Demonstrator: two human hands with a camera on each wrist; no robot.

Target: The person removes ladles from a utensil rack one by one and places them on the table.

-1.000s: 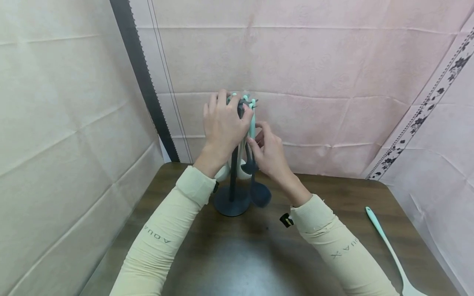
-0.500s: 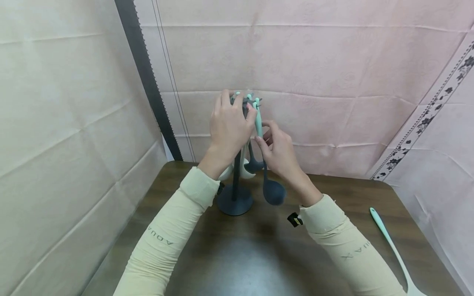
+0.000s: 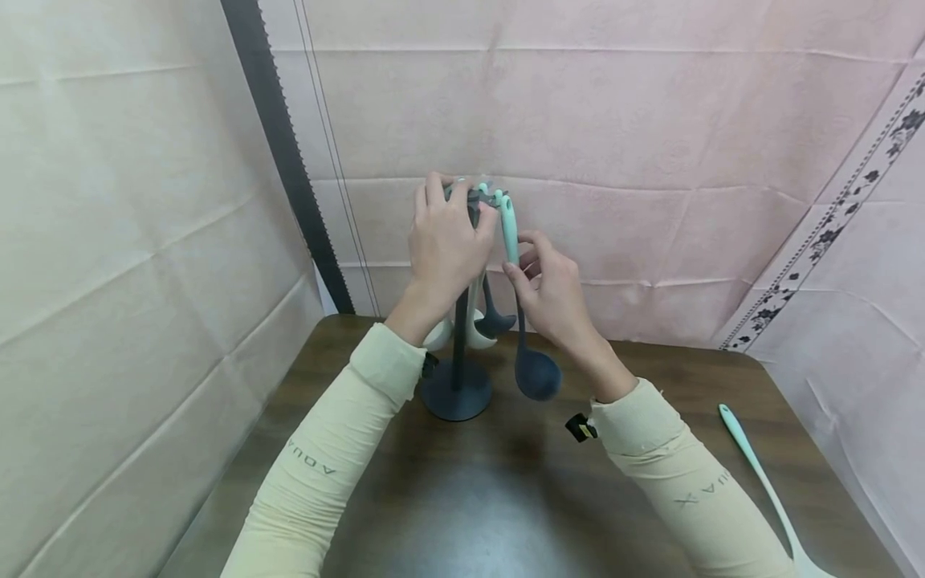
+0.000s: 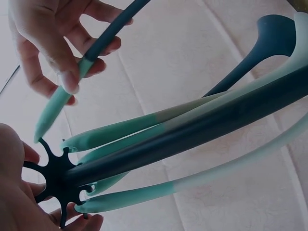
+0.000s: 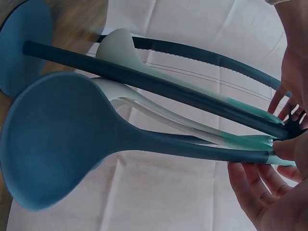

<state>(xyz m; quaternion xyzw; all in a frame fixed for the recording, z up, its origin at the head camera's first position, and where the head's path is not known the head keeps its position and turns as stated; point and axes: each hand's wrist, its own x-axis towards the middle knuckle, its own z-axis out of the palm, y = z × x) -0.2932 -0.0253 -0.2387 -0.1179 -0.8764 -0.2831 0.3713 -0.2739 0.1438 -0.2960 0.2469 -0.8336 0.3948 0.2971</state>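
Note:
A dark blue utensil stand [image 3: 457, 391] rises at the back of the table, with several teal-handled utensils hanging from its star-shaped top hub [image 4: 57, 178]. My left hand [image 3: 451, 233] grips that hub from above. My right hand [image 3: 519, 271] pinches the handle of a dark blue ladle [image 3: 538, 373] with a teal grip. The ladle hangs just right of the stand, its bowl above the table. Its handle tip [image 4: 41, 132] lies close to one hub arm; whether it is hooked on is unclear. In the right wrist view the ladle bowl [image 5: 53, 139] fills the left side.
A white ladle [image 3: 473, 333] and a dark spoon [image 3: 497, 323] hang on the stand behind my hands. A white utensil with a teal handle [image 3: 759, 482] lies on the brown table [image 3: 462, 514] at the right. Cloth walls close in on the left, back and right.
My right hand has drawn the dark blue ladle to the right, away from the pole, and its bowl has swung right. My left hand has stayed on the hub.

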